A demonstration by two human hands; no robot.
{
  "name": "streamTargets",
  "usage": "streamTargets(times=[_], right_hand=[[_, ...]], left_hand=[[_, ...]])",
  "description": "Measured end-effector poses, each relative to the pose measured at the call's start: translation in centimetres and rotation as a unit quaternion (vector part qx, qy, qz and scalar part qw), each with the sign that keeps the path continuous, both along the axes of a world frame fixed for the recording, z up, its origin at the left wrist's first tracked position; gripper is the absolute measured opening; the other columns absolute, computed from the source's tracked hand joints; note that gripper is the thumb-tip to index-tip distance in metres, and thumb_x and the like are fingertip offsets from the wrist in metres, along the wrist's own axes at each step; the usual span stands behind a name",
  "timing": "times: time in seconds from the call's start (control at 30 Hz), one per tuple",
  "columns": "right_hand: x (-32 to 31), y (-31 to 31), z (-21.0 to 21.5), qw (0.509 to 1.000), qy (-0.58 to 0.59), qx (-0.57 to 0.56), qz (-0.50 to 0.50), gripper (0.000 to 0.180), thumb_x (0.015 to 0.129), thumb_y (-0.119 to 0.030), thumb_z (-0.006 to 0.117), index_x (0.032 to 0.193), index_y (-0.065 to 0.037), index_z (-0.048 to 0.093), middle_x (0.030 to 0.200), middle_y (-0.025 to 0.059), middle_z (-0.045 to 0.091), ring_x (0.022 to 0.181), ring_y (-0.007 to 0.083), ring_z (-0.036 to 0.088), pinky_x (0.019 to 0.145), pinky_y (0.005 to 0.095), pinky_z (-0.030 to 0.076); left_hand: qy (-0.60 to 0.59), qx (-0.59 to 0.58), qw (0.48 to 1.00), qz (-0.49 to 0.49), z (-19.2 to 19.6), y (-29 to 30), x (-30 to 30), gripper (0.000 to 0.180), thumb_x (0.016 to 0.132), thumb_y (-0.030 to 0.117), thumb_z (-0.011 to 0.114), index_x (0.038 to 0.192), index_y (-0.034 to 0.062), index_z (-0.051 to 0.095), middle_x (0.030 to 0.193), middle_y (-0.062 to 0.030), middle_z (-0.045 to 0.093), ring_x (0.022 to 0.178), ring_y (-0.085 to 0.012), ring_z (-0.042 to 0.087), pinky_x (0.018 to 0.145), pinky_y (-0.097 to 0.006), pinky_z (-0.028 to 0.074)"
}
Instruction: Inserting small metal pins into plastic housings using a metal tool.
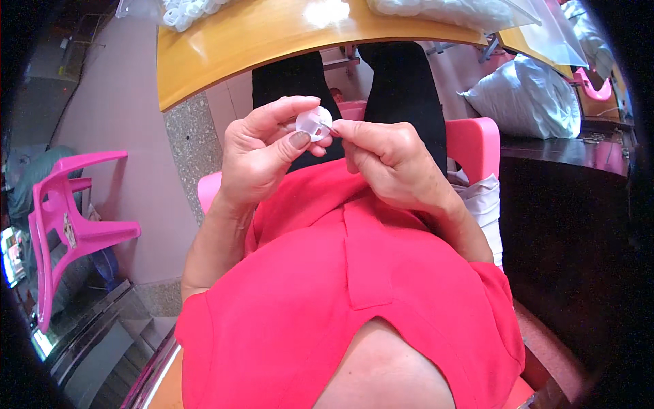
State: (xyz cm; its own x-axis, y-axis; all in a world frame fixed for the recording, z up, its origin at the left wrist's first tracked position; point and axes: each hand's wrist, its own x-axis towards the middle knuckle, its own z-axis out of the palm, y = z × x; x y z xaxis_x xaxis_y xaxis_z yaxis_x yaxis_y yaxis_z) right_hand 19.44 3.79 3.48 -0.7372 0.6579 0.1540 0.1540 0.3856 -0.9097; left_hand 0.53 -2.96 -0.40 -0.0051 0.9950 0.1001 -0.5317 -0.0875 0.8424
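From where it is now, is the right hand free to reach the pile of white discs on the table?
Probably not right away: the right hand is pinching a thin pin against the white disc held by the left hand; the pile lies far off.

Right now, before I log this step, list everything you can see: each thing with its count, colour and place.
Small round disc: one, white, pinched between both hands above the lap.
Thin pin-like piece: one, pale metal, at the disc, held by the right fingertips.
Table: one, yellow wood, top of view.
Bags of white round parts: at least two, clear plastic, on the table.
Chair: one, pink plastic, far left.
Seat: one, pink, under the person.
Sack: one, white, upper right.
Shirt: one, red, lower centre.
Left hand: holds the disc.
Right hand: holds the pin-like piece.
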Motion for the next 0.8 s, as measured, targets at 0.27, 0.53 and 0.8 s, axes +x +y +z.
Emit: streamTargets(times=[0.27,0.53,0.8], right_hand=[[0.12,0.02,-0.04,0.996,0.012,-0.093,-0.012,0.018,0.088,-0.001,0.051,0.101,0.001,0.063,0.075,0.0196,0.063,0.067,0.0184,0.065,0.059,0.0303,0.049],[0.46,0.16,-0.14,0.989,-0.051,0.135,-0.041,0.024,0.083,-0.002,0.053,0.106,0.002,0.060,0.075,0.0198,0.063,0.068,0.0317,0.066,0.059,0.0392,0.051],[0.55,-0.43,0.27,0.969,-0.145,0.195,-0.046,0.031,0.082,0.006,0.056,0.112,0.004,0.059,0.078,0.0199,0.061,0.068,0.0328,0.064,0.059,0.0372,0.051]], left_hand=[[0.015,0.026,0.999,0.029,-0.21,-0.02,0.61,0.034,0.088,-0.001,0.059,0.122,-0.0047,0.054,0.103,-0.0162,0.063,0.092,-0.0221,0.064,0.080,-0.033,0.055],[0.003,0.003,0.999,0.033,-0.79,0.24,0.79,0.036,0.088,0.001,0.060,0.123,-0.0039,0.053,0.108,-0.0166,0.063,0.092,-0.0219,0.065,0.081,-0.034,0.055],[0.004,-0.005,0.999,0.041,-0.89,0.31,0.87,0.036,0.088,0.001,0.061,0.123,-0.0042,0.053,0.108,-0.0164,0.063,0.092,-0.0219,0.065,0.083,-0.034,0.055]])
